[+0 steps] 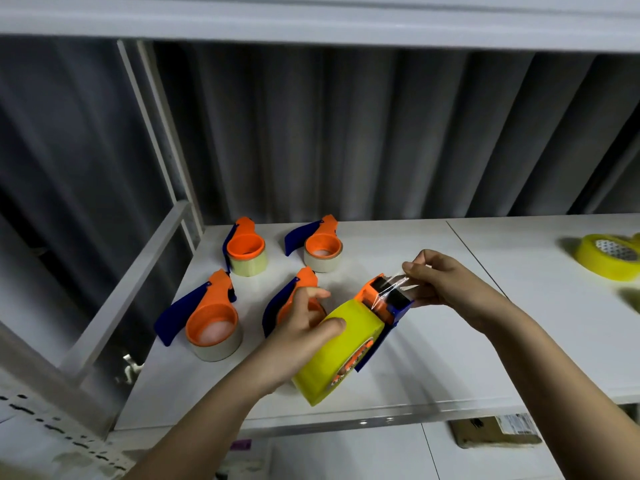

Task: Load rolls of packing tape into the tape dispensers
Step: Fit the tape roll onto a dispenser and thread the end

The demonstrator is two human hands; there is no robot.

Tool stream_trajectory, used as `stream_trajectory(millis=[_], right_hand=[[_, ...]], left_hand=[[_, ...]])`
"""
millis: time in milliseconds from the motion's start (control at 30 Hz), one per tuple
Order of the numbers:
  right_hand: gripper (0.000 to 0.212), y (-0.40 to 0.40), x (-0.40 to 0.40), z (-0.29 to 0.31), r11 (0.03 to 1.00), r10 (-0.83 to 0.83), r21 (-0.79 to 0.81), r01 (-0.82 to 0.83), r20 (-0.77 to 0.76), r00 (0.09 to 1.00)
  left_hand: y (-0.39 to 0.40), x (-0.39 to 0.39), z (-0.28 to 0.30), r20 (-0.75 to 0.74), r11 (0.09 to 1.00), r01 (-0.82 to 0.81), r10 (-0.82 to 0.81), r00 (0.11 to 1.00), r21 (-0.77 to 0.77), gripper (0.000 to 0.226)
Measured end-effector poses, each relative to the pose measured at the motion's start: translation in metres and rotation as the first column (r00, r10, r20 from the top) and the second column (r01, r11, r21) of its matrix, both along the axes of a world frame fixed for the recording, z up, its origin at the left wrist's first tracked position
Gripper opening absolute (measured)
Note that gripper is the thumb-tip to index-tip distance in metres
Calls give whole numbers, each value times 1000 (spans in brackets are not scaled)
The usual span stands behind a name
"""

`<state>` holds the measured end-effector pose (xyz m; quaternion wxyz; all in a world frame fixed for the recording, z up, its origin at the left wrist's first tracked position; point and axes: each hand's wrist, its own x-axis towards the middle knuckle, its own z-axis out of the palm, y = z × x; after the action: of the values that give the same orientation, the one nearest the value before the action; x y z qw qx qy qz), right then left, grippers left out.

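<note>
My left hand (304,327) grips a yellow tape roll (337,355) that sits in an orange and blue dispenser (384,303), held above the white shelf (433,368). My right hand (446,285) pinches the clear tape end (398,282) and holds it stretched over the dispenser's head. Three dispensers with pale tape rolls stand on the shelf at back left (244,247), back middle (320,245) and front left (207,320). Another dispenser (294,299) lies partly hidden behind my left hand. A loose yellow tape roll (606,256) lies at the far right.
A grey corrugated wall rises behind the shelf. A white metal frame (131,292) borders the shelf's left side. Another shelf board runs overhead. Below the front edge, a brown cardboard box (495,433) shows at the lower right.
</note>
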<state>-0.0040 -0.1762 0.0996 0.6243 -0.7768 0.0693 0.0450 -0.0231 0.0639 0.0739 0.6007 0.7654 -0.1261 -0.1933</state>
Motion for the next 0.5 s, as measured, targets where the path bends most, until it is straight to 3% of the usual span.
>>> stream_trajectory(millis=[100, 200, 267, 333, 500], right_hand=[[21, -2, 0, -4, 1000, -5, -11, 5, -19, 1000], [21, 0, 0, -7, 1000, -4, -21, 4, -27, 1000], [22, 2, 2, -8, 1000, -8, -25, 8, -21, 1000], [22, 3, 4, -9, 999, -18, -45, 17, -12, 1000], [22, 7, 5, -13, 999, -12, -39, 11, -4, 1000]], left_hand=[[-9, 2, -11, 48, 998, 10, -13, 999, 67, 44], [-20, 0, -22, 169, 973, -5, -35, 985, 229, 41], [-26, -4, -27, 346, 919, -95, -47, 937, 382, 52], [-30, -7, -31, 505, 872, -223, -31, 863, 436, 63], [-36, -6, -38, 650, 776, -309, -165, 742, 550, 55]])
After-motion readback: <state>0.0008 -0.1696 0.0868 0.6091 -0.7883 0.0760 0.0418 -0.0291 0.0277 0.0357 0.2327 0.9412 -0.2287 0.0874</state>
